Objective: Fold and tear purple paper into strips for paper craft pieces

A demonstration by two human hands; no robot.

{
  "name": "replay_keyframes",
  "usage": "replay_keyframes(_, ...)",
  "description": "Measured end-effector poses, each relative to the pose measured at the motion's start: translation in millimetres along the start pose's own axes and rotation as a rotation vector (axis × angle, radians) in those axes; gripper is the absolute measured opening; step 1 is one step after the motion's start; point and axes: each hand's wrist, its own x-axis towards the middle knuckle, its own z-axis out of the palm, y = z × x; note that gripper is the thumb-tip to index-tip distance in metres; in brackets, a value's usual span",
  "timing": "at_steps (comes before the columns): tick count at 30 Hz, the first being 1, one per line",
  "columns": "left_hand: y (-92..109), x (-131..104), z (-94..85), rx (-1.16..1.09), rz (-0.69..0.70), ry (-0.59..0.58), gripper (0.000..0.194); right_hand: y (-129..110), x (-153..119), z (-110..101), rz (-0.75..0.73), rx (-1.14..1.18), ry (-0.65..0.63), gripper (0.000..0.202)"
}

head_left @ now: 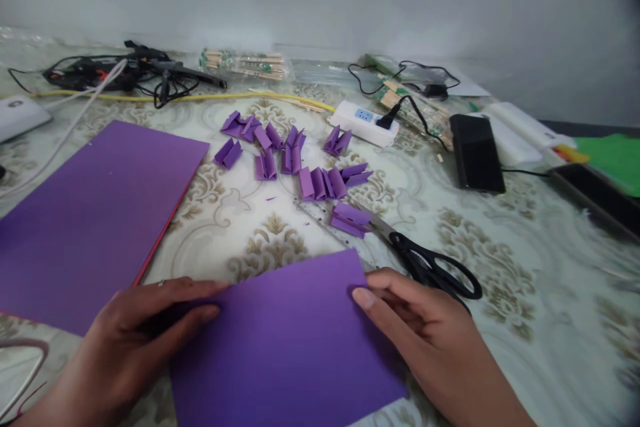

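A flat sheet of purple paper (290, 347) is held between my two hands, tilted over the patterned tabletop. My left hand (145, 327) pinches its upper left edge between thumb and fingers. At the upper right edge, my right hand (420, 327) grips it with the thumb on top and fingers behind. Just beyond the sheet lie black-handled scissors (435, 263), their blades partly under a folded purple paper piece (350, 219). Several more folded purple pieces (293, 150) are scattered farther back. A clear ruler (325, 223) shows partly beneath them.
A stack of purple sheets (105, 213) with a red edge lies at the left. Behind are a power strip (365, 121), black cables (135, 73), a yellow cord (200, 99) and bagged wooden sticks (245, 65). A black power bank or phone-like device (477, 153) lies at the right.
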Motion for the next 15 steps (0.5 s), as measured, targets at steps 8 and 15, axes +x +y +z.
replay_keyframes(8,5,5,-1.6,0.0,-0.097,-0.244,0.037,0,5,1,-0.039,0.001,-0.042,0.035)
replay_keyframes(15,27,8,-3.4,-0.023,-0.064,-0.437,0.033,-16,-4,-2,-0.189,-0.109,-0.11,0.027)
